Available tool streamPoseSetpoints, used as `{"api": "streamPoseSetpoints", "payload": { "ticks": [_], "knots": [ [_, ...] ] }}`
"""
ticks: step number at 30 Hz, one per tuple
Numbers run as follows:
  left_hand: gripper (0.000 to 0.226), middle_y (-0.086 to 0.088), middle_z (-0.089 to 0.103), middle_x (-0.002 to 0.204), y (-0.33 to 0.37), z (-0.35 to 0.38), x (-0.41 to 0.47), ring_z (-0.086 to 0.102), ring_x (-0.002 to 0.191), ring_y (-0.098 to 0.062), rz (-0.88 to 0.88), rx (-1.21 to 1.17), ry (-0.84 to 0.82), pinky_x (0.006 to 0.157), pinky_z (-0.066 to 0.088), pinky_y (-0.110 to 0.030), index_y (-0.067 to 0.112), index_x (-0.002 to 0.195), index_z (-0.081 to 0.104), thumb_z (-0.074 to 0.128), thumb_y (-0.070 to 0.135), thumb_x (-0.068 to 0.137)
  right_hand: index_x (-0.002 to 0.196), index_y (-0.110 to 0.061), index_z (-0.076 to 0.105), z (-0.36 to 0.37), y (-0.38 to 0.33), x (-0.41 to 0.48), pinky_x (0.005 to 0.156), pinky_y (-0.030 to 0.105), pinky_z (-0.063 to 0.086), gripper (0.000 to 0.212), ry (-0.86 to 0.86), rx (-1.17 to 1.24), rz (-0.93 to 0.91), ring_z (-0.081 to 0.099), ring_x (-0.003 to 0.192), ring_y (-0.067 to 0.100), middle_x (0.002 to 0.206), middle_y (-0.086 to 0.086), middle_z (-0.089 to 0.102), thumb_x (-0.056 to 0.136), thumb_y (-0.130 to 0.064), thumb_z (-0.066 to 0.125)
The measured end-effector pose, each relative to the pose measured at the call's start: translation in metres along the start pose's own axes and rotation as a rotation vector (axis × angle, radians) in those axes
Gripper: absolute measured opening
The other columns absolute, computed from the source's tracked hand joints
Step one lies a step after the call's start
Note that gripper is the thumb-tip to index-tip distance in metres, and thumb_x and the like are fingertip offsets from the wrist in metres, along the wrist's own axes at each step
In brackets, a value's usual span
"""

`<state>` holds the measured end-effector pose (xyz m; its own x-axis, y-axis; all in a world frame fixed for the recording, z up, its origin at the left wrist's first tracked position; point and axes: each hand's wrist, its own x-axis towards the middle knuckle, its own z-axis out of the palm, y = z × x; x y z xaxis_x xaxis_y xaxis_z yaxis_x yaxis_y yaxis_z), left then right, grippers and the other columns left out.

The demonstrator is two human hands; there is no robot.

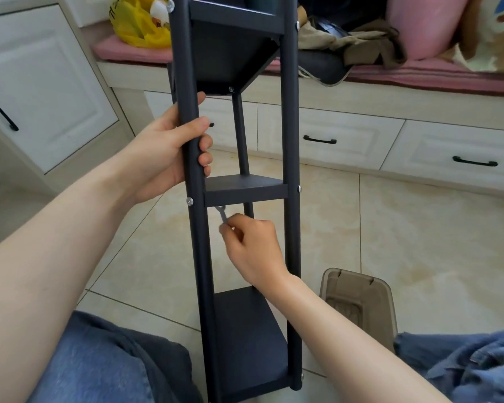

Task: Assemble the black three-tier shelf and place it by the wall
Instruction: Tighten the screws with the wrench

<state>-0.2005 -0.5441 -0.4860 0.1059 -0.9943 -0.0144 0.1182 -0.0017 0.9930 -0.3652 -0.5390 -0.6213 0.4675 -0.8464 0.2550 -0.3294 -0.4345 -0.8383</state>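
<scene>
while we are sitting with our denim-clad knees (pixel 99 359) at the near edge of the view, the black three-tier shelf (pixel 245 330) is standing upright between them, well short of any wall. our right hand (pixel 253 245) is reaching in between the poles and pinching a small silver wrench (pixel 222 213), whose head is sitting just under the middle tier (pixel 245 189). higher up, our left hand (pixel 163 152) is wrapping its fingers round the left front pole (pixel 198 242). a brown plastic container (pixel 358 301) is resting on the beige tiled floor (pixel 419 228) just right of the shelf. beyond it, white drawers (pixel 346 135) with black handles (pixel 319 139) are running under a bench with a pink cushion (pixel 419 74), which is carrying a yellow bag (pixel 137 27), crumpled clothes (pixel 361 39) and a pink pillow (pixel 419 24). some print is showing on the bag, too blurred for us to read.
</scene>
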Motion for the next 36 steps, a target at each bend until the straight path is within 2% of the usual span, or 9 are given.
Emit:
{"api": "streamPoseSetpoints", "payload": {
  "ticks": [2, 6, 10, 12, 18, 20, 24, 29, 36],
  "knots": [
    [0.041, 0.002, 0.051, 0.069, 0.001, 0.001, -0.001, 0.052, 0.061, -0.015, -0.001, -0.006, -0.001, 0.063, 0.053, -0.033, 0.036, 0.142, 0.047, 0.051, 0.019, 0.105, 0.084, -0.015, 0.067, -0.011, 0.000, -0.008, 0.052, 0.013, 0.038, 0.018, 0.018, -0.024, -0.031, 0.055, 0.055, 0.009, 0.056, -0.014, 0.054, 0.097, -0.023, 0.057],
    [0.040, 0.002, 0.052, 0.071, 0.001, 0.003, 0.000, 0.054, 0.062, -0.015, -0.014, -0.011, -0.008, 0.063, 0.054, -0.033, 0.038, 0.140, 0.048, 0.053, 0.019, 0.104, 0.071, -0.010, 0.064, -0.032, -0.010, -0.015, 0.050, 0.035, 0.045, 0.024, -0.019, -0.079, 0.007, 0.052, 0.052, 0.016, 0.057, 0.000, 0.058, 0.092, -0.017, 0.055],
    [0.040, 0.001, 0.052, 0.071, 0.002, 0.004, -0.002, 0.054, 0.062, -0.016, -0.014, -0.016, -0.017, 0.064, 0.054, -0.034, 0.039, 0.139, 0.050, 0.055, 0.020, 0.104, 0.079, -0.018, 0.070, -0.070, -0.043, 0.002, 0.054, 0.030, 0.052, 0.017, -0.431, -0.282, 0.157, 0.063, 0.062, 0.015, 0.066, -0.003, 0.066, 0.087, -0.019, 0.055],
    [0.039, 0.001, 0.052, 0.071, 0.003, 0.005, -0.004, 0.054, 0.062, -0.016, -0.021, -0.016, -0.024, 0.064, 0.054, -0.034, 0.039, 0.137, 0.051, 0.056, 0.020, 0.103, 0.081, -0.020, 0.072, -0.095, -0.054, 0.009, 0.056, 0.030, 0.054, 0.016, -0.499, -0.468, 0.120, 0.064, 0.065, 0.018, 0.070, -0.001, 0.067, 0.087, -0.020, 0.057],
    [0.039, 0.001, 0.051, 0.070, 0.003, 0.008, -0.012, 0.053, 0.061, -0.016, -0.017, -0.016, -0.006, 0.063, 0.054, -0.033, 0.040, 0.136, 0.052, 0.057, 0.020, 0.103, 0.080, -0.027, 0.074, -0.159, -0.054, 0.020, 0.050, 0.011, 0.036, 0.011, -0.263, -0.299, 0.192, 0.055, 0.065, -0.001, 0.071, -0.017, 0.061, 0.089, -0.025, 0.069],
    [0.040, 0.001, 0.050, 0.070, 0.003, 0.010, -0.014, 0.052, 0.061, -0.016, -0.015, -0.011, 0.001, 0.063, 0.053, -0.033, 0.040, 0.137, 0.052, 0.056, 0.020, 0.103, 0.079, -0.023, 0.077, -0.171, -0.051, 0.027, 0.053, 0.012, 0.035, 0.011, -0.187, -0.177, 0.245, 0.054, 0.064, -0.002, 0.066, -0.019, 0.062, 0.088, -0.025, 0.071],
    [0.042, 0.001, 0.050, 0.069, 0.002, 0.011, -0.014, 0.052, 0.060, -0.016, -0.012, 0.007, 0.012, 0.062, 0.053, -0.033, 0.040, 0.139, 0.050, 0.056, 0.019, 0.103, 0.081, -0.018, 0.078, -0.177, -0.053, 0.040, 0.062, 0.023, 0.043, 0.009, -0.100, 0.029, 0.343, 0.053, 0.078, 0.013, 0.090, -0.003, 0.068, 0.086, -0.022, 0.072],
    [0.047, 0.000, 0.048, 0.070, 0.001, 0.013, -0.015, 0.050, 0.060, -0.017, 0.000, 0.045, 0.005, 0.062, 0.053, -0.033, 0.040, 0.142, 0.049, 0.057, 0.015, 0.102, 0.087, -0.014, 0.077, -0.174, -0.054, 0.055, 0.072, 0.024, 0.050, 0.006, -0.051, 0.112, 0.364, 0.061, 0.100, 0.015, 0.102, 0.001, 0.069, 0.084, -0.018, 0.073],
    [0.058, -0.002, 0.048, 0.072, 0.001, 0.022, -0.018, 0.050, 0.061, -0.018, 0.008, 0.029, -0.068, 0.063, 0.053, -0.034, 0.039, 0.145, 0.046, 0.060, 0.007, 0.098, 0.088, -0.010, 0.077, -0.172, -0.064, 0.068, 0.093, 0.034, 0.054, 0.010, 0.031, 0.294, 0.316, 0.064, 0.107, 0.022, 0.111, 0.010, 0.071, 0.088, -0.015, 0.069]
  ]
}}
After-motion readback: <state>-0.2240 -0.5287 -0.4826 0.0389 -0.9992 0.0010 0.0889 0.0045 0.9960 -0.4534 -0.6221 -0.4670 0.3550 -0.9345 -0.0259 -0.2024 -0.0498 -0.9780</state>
